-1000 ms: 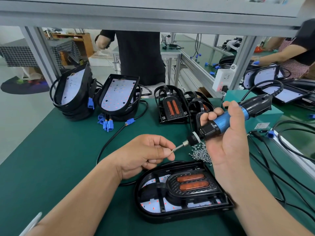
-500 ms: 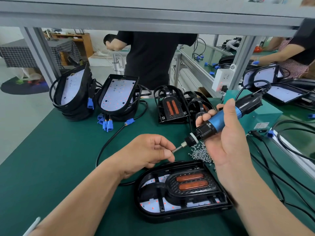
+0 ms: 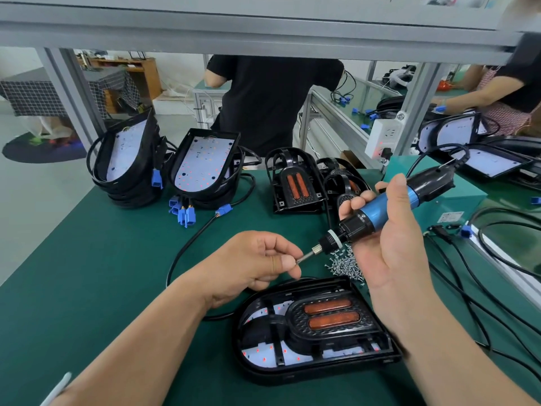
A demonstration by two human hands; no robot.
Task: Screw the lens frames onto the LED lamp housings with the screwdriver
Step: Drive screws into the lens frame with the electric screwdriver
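A black LED lamp housing lies flat on the green mat in front of me, with a black lens frame holding two orange lenses set in it. My right hand grips a blue and black electric screwdriver, held tilted above the housing with its bit pointing left and down. My left hand pinches at the bit tip; whatever it holds there is too small to see. A heap of small silver screws lies just behind the housing.
Stacked open housings and another housing with blue connectors stand at the back left. Spare lens frames sit behind the screws. A teal box and black cables lie right. A person in black stands beyond the bench.
The screwdriver and my right hand have drifted slightly left and down. My left hand stays pinched at the bit tip. The person behind the bench has shifted to the right.
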